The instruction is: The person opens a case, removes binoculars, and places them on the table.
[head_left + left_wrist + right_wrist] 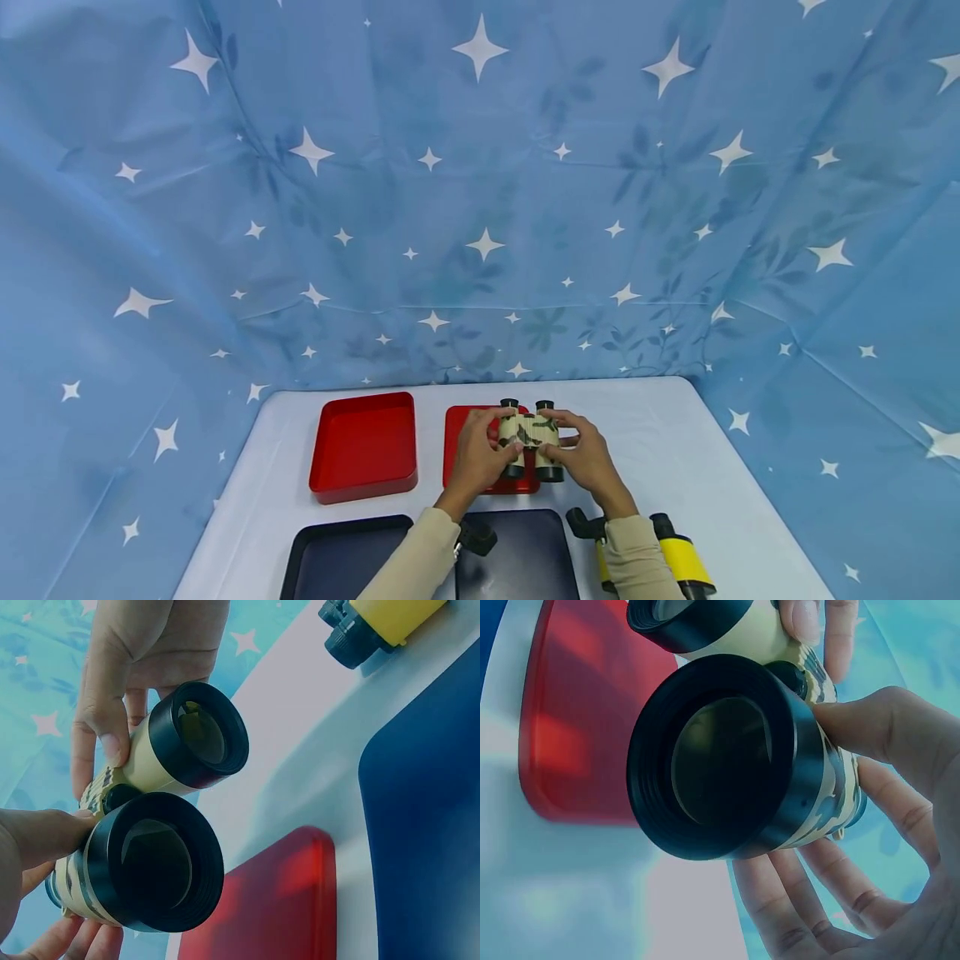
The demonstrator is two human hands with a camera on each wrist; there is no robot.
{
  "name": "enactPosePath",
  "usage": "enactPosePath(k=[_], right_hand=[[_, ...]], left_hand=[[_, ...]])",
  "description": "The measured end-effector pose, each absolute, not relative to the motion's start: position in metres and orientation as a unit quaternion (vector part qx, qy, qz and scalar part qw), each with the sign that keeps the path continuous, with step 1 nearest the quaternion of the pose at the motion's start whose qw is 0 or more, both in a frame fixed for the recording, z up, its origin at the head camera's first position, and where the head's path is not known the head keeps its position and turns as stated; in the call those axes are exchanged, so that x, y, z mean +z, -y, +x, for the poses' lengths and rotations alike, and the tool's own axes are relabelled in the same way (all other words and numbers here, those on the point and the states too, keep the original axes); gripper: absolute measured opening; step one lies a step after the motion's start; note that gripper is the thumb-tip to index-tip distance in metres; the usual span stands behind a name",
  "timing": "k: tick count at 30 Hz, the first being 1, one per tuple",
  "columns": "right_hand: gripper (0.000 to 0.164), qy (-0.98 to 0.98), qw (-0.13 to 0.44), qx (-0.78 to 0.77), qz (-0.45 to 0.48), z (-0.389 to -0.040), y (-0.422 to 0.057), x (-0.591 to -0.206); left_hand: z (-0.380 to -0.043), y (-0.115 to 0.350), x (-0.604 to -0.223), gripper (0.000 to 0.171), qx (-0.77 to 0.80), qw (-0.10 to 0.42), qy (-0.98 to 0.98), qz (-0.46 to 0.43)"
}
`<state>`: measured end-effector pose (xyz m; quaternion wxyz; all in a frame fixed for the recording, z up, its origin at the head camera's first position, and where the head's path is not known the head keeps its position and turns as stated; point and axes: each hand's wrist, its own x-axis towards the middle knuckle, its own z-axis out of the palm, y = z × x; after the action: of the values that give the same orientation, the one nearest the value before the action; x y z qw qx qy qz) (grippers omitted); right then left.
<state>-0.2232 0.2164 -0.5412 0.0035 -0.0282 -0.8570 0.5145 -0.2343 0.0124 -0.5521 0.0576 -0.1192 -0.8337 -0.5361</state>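
A pair of camouflage-patterned binoculars (529, 432) is held between both hands, over a red lid-like flat piece (454, 446) in the head view. My left hand (477, 454) grips the left barrel, thumb on top and fingers underneath. On the other barrel, my right hand (588, 457) does the same, its thumb near the centre hinge in the right wrist view. Both wide black-rimmed lenses (161, 862) face the wrist cameras. The eyepieces point away from me, toward the far side of the table.
To the left stands a red tray (363, 490). Two dark trays, one at left (348, 554) and one in the middle (517, 554), lie at the near side. Yellow-and-black binoculars (684, 560) lie near right, partly behind my right sleeve. A blue star-patterned curtain (480, 200) surrounds the white table (645, 417).
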Motion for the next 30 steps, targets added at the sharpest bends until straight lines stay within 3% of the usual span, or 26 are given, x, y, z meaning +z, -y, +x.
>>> enactPosePath(k=[8,30], right_hand=[[0.058,0.864,0.004,0.502,-0.020,-0.222,-0.234,-0.546],[0.059,0.879,-0.003,0.474,-0.049,-0.219,-0.265,-0.556]], left_hand=[[-0.234,-0.028,-0.555,0.051,-0.534,0.038,0.835,-0.125],[-0.238,-0.069,-0.574,0.047,-0.517,0.044,0.846,-0.121]])
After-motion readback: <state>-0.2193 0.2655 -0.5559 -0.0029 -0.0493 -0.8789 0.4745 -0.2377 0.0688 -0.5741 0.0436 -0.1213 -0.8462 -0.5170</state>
